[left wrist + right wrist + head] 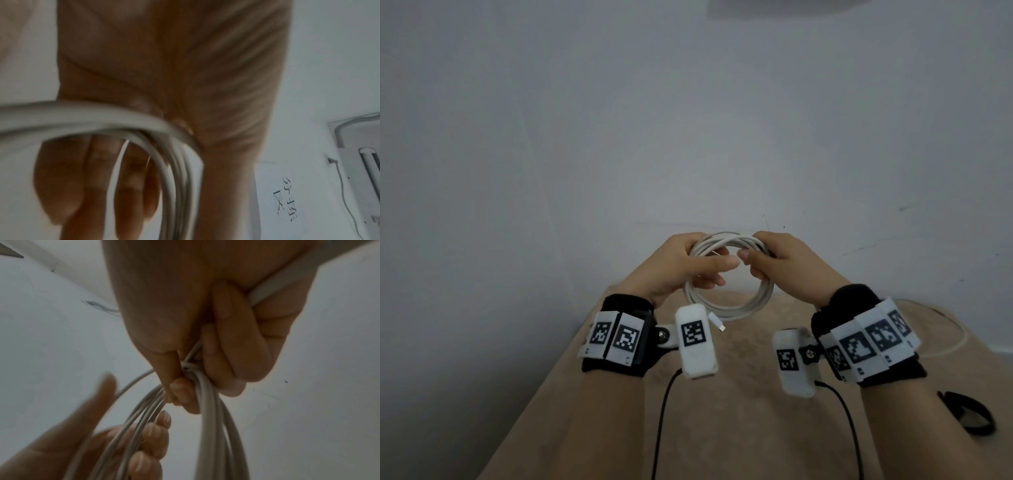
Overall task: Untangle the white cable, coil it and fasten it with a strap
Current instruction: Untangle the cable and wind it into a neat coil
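Observation:
The white cable (pixel 732 312) is wound into a round coil of several loops, held up in front of a white wall. My left hand (pixel 717 272) holds the coil's left side, fingers hooked through the loop and thumb stretched across. My right hand (pixel 751 263) grips the upper right of the coil, fingers curled round the bundled strands (pixel 209 418). One white connector end (pixel 717 323) dangles below the left hand. In the left wrist view the cable loops (pixel 180 178) run across my fingers (pixel 98 178). A black strap (pixel 969 416) lies loose on the beige surface at lower right.
A beige patterned cloth surface (pixel 739 428) lies below my hands, against the white wall (pixel 688 137). Another thin white cable (pixel 959 337) curves over its right edge. Black leads (pixel 664 411) hang from my wrist cameras.

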A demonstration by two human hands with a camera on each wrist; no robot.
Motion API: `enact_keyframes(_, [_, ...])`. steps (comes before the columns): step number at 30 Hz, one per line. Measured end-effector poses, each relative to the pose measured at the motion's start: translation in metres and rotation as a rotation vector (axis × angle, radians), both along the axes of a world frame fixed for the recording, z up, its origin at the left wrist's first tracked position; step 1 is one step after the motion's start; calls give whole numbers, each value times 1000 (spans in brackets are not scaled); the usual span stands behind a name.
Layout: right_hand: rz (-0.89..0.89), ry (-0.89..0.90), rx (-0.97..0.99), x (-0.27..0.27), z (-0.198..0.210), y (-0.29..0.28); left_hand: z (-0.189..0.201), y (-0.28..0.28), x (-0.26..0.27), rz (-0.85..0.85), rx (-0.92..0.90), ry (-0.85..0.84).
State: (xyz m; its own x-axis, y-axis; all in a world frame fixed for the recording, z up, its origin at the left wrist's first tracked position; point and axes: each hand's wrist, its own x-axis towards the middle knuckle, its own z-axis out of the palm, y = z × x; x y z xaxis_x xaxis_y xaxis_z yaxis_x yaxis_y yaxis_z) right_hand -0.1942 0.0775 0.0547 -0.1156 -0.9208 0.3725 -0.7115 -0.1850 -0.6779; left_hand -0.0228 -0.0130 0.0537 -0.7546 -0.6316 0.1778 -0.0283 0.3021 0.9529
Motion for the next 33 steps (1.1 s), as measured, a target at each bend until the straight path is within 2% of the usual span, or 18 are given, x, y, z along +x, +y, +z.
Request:
enact_keyframes(9, [60,-58,-7,3,2,2,1,6,-2,26,120,101])
enact_keyframes(17, [-6,-46,-74,4,5,4,5,6,-7,-23,261,190])
enact_keyframes(25, [-121,-347,-234,-2,8,7,6,-1,-2,49,357,355])
enact_keyframes(33, [-213,-459,-346,-15,12,16,6,-8,6,112,490,548])
